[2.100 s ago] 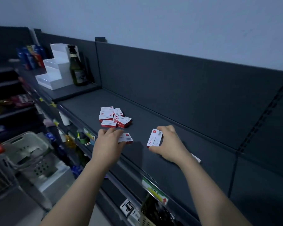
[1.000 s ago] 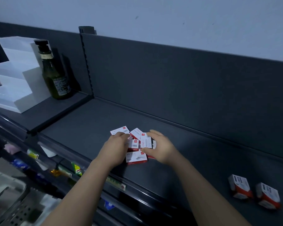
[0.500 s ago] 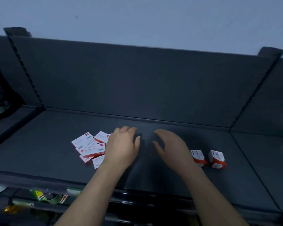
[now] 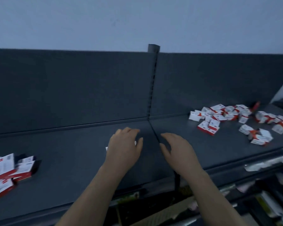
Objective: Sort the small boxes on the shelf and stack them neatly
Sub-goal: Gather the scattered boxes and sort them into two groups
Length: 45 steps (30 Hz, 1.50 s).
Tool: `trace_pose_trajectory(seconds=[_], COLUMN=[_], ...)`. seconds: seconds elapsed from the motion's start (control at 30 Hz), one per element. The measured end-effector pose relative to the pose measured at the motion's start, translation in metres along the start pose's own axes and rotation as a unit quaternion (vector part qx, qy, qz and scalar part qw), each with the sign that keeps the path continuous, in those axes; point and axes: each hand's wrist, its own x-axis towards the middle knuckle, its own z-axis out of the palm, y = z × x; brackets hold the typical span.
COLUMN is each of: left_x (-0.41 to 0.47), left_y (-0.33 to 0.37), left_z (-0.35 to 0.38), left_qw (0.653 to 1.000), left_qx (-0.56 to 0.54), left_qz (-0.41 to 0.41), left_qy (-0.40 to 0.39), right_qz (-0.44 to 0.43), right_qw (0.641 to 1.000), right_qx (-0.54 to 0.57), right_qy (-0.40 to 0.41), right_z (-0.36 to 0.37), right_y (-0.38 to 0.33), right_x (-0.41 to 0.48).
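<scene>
Several small white-and-red boxes lie scattered on the dark shelf (image 4: 72,149). One flat group (image 4: 8,170) sits at the far left front, and a larger loose heap (image 4: 232,118) is spread over the right shelf section. My left hand (image 4: 124,149) hovers palm down over the shelf middle, fingers relaxed, with bits of a white box (image 4: 135,143) peeking out beneath it. My right hand (image 4: 178,150) is beside it, fingers loosely spread and holding nothing, just right of the seam between shelf sections.
A slotted upright post (image 4: 153,82) divides the dark back panel. Below the shelf's front edge (image 4: 235,167) lower shelves hold blurred goods and price labels. A pale wall rises behind the shelf.
The view has swung to the right; the flat group now sits far left and a large heap has come into view on the right. Both hands moved right along the shelf, still holding nothing.
</scene>
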Motion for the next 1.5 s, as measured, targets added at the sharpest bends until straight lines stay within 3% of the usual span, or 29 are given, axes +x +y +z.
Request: trace_pose_trajectory(seconds=[0.37,0.7,1.03,1.5], left_x=[0.041,0.094,0.2,0.287], left_y=[0.168,0.234,0.285,0.381], left_z=[0.107,0.164,0.228,0.315], left_qw=[0.995,0.992,0.986,0.97], left_qx=[-0.057,-0.06,-0.094,-0.013], left_qz=[0.045,0.064,0.106,0.16], left_qy=[-0.063,-0.09,-0.089,-0.181], right_qz=[0.094,0.168,0.213,0.25], right_qw=[0.994,0.984,0.973,0.963], right_qx=[-0.056,-0.054,-0.069,-0.077], right_qy=[0.003,0.014,0.058,0.065], right_z=[-0.084,-0.121,-0.143,-0.18], right_y=[0.189,0.28,0.362,0.488], right_x=[-0.042,-0.035,0.039,0.081])
